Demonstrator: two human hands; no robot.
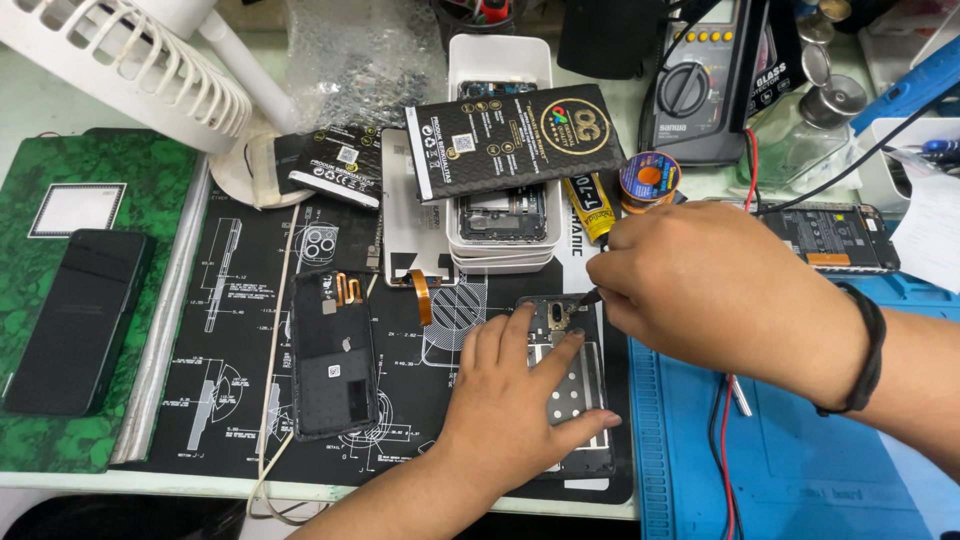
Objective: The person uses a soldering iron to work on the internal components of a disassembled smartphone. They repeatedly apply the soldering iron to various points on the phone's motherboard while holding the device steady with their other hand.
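Head view, white tray [500, 60] holding opened phones, right hand [715, 290] fingers pinching tool, left hand [515, 400] flat on phone frame [580, 385]

A pale green bench [60, 100] fills the frame, brightly lit (evenly, no hard shadows); dark floor [120, 520] shows at lower left.

Stacked white trays [500, 150] and glue tube [590, 205] crowding in behind the open phone [575, 385], dark back cover [333, 355] lying to its left, blue mat [800, 460] lying mostly open on the right, red and black wires [722, 450] trailing across it.
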